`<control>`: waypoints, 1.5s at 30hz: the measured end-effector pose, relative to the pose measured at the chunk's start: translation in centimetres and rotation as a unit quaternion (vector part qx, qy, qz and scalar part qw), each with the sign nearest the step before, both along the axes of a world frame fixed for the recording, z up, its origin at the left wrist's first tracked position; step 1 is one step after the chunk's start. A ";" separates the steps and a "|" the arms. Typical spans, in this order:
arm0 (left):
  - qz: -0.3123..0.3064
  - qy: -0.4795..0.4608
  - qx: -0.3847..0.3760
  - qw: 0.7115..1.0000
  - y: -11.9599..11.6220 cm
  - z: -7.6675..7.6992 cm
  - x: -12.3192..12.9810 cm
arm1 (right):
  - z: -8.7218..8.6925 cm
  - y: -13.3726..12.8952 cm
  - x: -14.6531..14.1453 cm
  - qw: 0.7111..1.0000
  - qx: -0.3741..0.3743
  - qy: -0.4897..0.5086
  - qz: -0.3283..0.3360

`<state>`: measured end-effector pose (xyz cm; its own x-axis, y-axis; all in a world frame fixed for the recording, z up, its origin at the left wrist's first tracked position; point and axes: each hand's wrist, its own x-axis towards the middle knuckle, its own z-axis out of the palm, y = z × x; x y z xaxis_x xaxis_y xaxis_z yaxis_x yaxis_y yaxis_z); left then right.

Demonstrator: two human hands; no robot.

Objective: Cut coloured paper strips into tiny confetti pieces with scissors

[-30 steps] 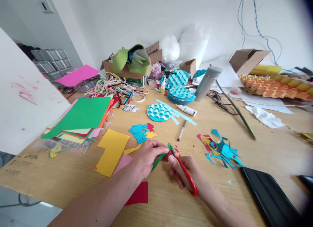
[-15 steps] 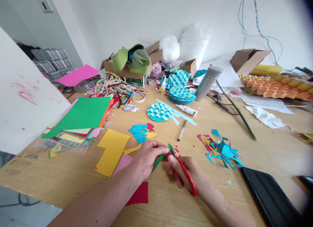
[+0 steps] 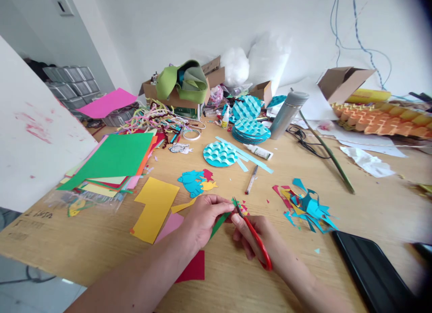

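My left hand [image 3: 207, 216] pinches a narrow green paper strip [image 3: 220, 224] near the front middle of the table. Red-handled scissors [image 3: 258, 239] are in my right hand [image 3: 253, 236], their tips at the upper end of the strip. Small red, pink and green snippets [image 3: 245, 208] lie just beyond the blades. Blue paper fish [image 3: 191, 182], a yellow one [image 3: 209, 185] and a red piece [image 3: 208, 174] lie beyond my left hand. Yellow paper [image 3: 157, 209], pink paper [image 3: 171, 225] and dark red paper [image 3: 194, 269] rest beside and under my left forearm.
Blue scraps [image 3: 312, 207] and a black tablet-like device [image 3: 369, 268] lie at the right. A pen [image 3: 251, 180], glue bottle [image 3: 259, 151] and wave-patterned disc [image 3: 220, 154] are ahead. Coloured sheets [image 3: 114, 155] are stacked left; a grey flask [image 3: 288, 115] stands behind.
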<state>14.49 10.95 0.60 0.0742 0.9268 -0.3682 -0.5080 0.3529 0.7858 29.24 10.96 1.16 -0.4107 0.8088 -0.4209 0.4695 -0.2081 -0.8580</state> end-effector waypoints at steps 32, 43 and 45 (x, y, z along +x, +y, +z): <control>-0.075 0.029 -0.035 0.996 0.5 0.6 -1.0 | 1.0 -0.2 -0.2 0.999 -0.030 -0.001 -0.035; -0.105 0.131 0.010 0.986 1.3 1.0 -2.7 | 0.8 -0.2 0.4 0.998 0.007 0.019 0.056; -0.109 0.140 0.014 0.984 1.3 0.9 -2.7 | 1.0 -0.2 0.4 0.998 0.009 0.019 0.059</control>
